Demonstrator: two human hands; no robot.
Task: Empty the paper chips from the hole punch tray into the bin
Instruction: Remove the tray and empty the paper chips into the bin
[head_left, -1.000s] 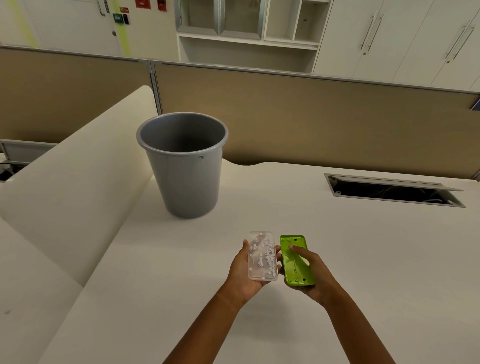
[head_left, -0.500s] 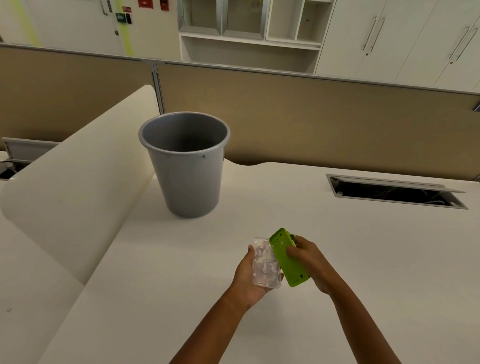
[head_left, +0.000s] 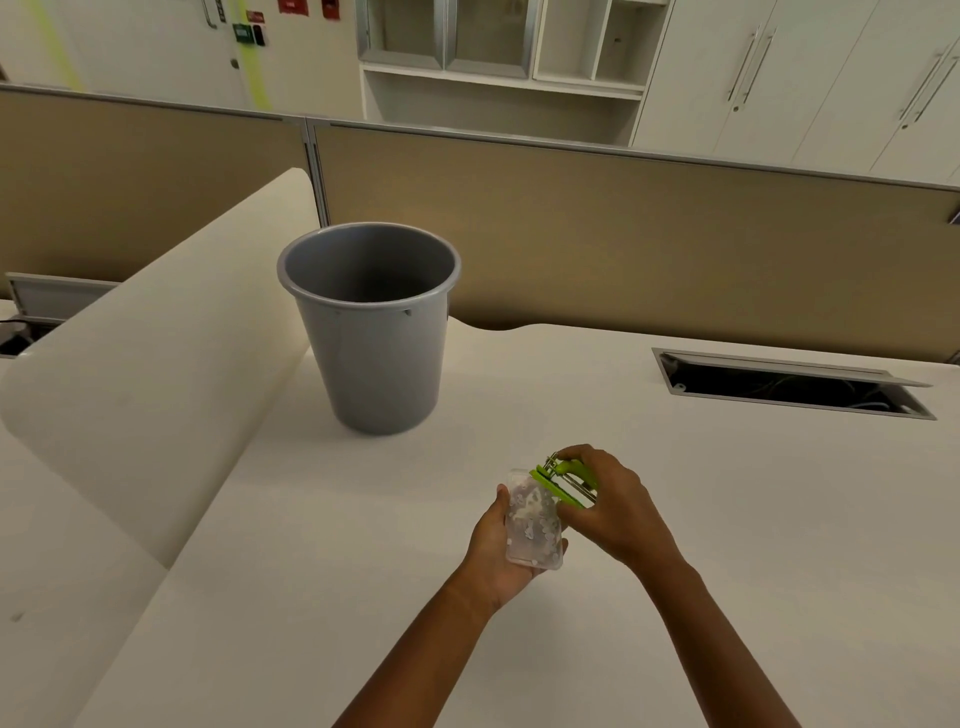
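Observation:
My left hand (head_left: 498, 551) holds a clear plastic tray (head_left: 535, 525) flat in its palm, with several white paper chips inside. My right hand (head_left: 613, 509) grips the green hole punch (head_left: 563, 486), turned on its edge right beside the tray's far right corner, its metal parts showing. Both are above the desk, apart from the grey bin (head_left: 371, 332), which stands upright to the far left of my hands. The bin's inside looks dark, and I cannot see its bottom.
The white desk (head_left: 727, 519) runs under my hands. An open cable hatch (head_left: 789, 387) lies at the far right. A rounded white divider (head_left: 135, 384) rises on the left. Tan partition panels (head_left: 623, 234) close off the back.
My right hand has rolled the green punch from flat beside the tray up onto its edge. Both hands have shifted slightly; the tray stays in my left palm.

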